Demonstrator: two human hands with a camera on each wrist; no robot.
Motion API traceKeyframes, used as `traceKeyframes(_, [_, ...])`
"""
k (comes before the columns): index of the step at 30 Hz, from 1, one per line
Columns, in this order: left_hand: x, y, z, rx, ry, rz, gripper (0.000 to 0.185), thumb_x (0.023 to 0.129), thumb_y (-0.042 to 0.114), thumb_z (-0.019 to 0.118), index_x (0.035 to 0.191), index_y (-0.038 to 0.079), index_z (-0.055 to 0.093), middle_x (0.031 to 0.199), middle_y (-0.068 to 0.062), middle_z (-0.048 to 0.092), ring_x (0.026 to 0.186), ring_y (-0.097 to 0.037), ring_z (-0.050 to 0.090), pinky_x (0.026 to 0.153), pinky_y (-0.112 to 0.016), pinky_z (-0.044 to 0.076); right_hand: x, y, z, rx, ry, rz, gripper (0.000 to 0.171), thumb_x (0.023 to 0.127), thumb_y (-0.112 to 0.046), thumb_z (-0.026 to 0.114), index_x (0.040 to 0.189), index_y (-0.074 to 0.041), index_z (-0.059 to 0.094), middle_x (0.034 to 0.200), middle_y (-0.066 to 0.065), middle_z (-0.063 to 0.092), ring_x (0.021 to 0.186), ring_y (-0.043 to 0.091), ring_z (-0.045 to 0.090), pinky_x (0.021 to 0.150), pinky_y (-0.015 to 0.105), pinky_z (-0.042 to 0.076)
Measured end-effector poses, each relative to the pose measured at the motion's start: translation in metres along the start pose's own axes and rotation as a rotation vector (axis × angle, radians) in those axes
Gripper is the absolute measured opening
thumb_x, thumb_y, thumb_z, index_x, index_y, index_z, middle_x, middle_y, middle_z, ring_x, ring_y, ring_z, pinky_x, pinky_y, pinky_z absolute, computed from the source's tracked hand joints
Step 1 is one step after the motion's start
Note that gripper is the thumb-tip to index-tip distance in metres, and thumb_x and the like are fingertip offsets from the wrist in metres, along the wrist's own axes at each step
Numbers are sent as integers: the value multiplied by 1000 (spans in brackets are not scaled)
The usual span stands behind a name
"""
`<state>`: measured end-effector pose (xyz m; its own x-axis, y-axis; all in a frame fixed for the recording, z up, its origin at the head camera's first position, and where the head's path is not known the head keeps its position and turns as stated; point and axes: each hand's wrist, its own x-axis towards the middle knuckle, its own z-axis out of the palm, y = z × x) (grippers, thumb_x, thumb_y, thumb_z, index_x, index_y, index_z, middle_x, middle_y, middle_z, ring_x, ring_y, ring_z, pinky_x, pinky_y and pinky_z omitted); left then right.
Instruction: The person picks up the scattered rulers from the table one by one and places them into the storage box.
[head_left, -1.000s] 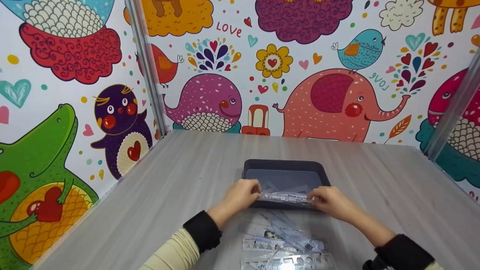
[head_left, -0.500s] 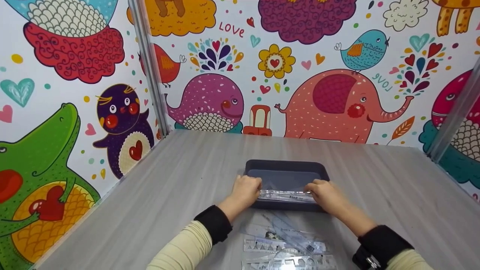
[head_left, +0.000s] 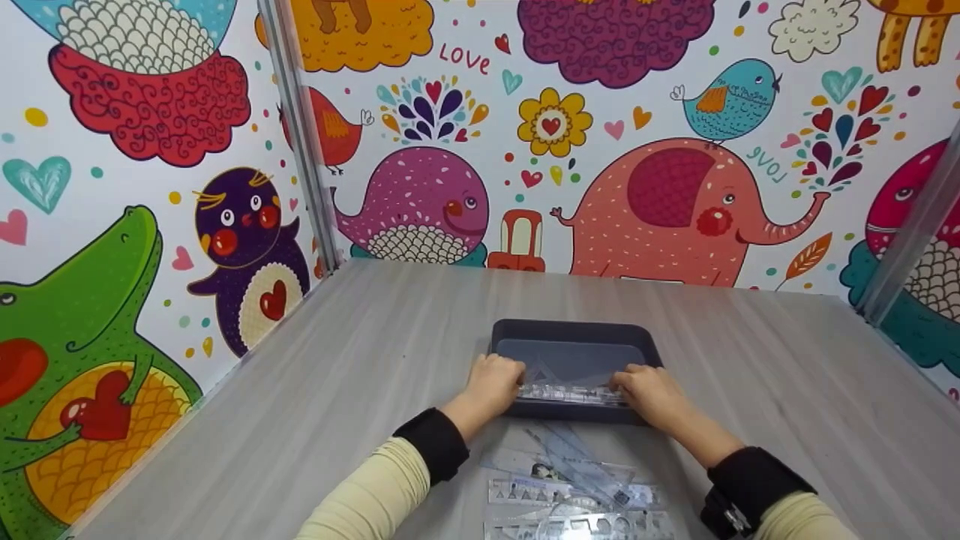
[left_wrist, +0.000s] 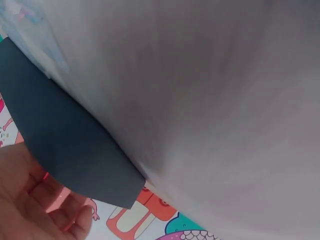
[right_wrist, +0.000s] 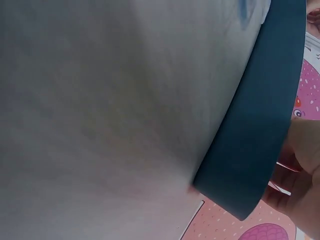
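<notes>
With the dark tray [head_left: 576, 352] taken as the dial and twelve o'clock set towards the printed wall [head_left: 420, 172], a bundle of clear rulers [head_left: 574, 394] is held crosswise at six o'clock, just inside the near rim; whether the tray floor is touched by it cannot be told. Its left end is pinched by the curled fingers of the left hand [head_left: 491, 386] at eight o'clock, its right end by those of the right hand [head_left: 654, 394] at four. In both wrist views, the hand is partly covered by the tray's outer wall. Farther out at six o'clock, a loose pile of clear rulers and stencils [head_left: 574, 487] is spread, overlapping, on the grey surface [head_left: 375, 360]
</notes>
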<state>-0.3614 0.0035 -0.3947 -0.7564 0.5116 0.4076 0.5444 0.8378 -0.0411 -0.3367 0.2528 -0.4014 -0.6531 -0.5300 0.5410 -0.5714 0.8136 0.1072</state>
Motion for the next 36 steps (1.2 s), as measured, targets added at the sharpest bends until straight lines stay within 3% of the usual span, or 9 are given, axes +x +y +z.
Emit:
traceKeyframes(10, [-2,1,-2,-45,-90,-26,15,68,8,59,72,21,67,74,6,62,67,-16,55,56,-29,35,-4,1,-3,90,-95,3,13,66,1,61,68,-12,63,62,-2,53,55,13,53,47,26,41])
traceKeyframes(14, [-5,2,-7,-48,-120,-44,19,71,9,56,79,22,67,80,5,63,71,-17,53,59,-29,32,-5,-1,-6,115,-63,9,12,67,1,61,74,-9,62,68,2,56,60,17,56,50,29,43])
traceKeyframes(19, [-13,2,-16,-68,-50,-2,19,73,9,53,81,20,66,78,3,62,68,-17,53,56,-27,31,-7,-10,-21,184,-15,6,17,68,4,59,81,-7,60,74,5,58,64,16,56,53,27,45])
traceKeyframes(22, [-22,1,-24,-81,22,40,18,69,8,56,80,17,65,74,1,61,65,-17,53,53,-26,34,-9,-18,-32,230,-53,11,19,69,3,58,85,-8,58,77,4,57,67,15,56,55,25,45])
traceKeyframes(25, [-32,3,-33,-96,31,66,16,66,11,61,80,16,64,73,0,60,65,-17,54,54,-27,37,-12,-26,-44,297,-111,28,22,70,1,59,89,-9,57,78,2,56,68,11,54,55,23,44])
traceKeyframes(28, [-41,8,-41,-132,-53,69,16,67,18,64,83,15,62,75,1,60,68,-15,55,59,-26,41,-18,-35,-53,381,-160,24,23,70,-1,60,92,-9,57,75,-1,54,65,6,49,53,20,42])
traceKeyframes(34, [-58,24,-51,-242,-377,31,30,66,32,65,90,16,60,71,4,57,62,-8,51,56,-23,41,-28,-52,-60,523,-414,-43,29,72,-19,62,95,-2,56,77,2,54,61,1,48,52,19,42])
traceKeyframes(36, [-62,28,-52,-239,-447,21,35,64,37,65,92,16,59,72,4,56,63,-8,51,57,-23,41,-30,-56,-60,521,-476,-43,31,71,-24,62,94,-3,56,79,2,53,61,1,49,52,19,41])
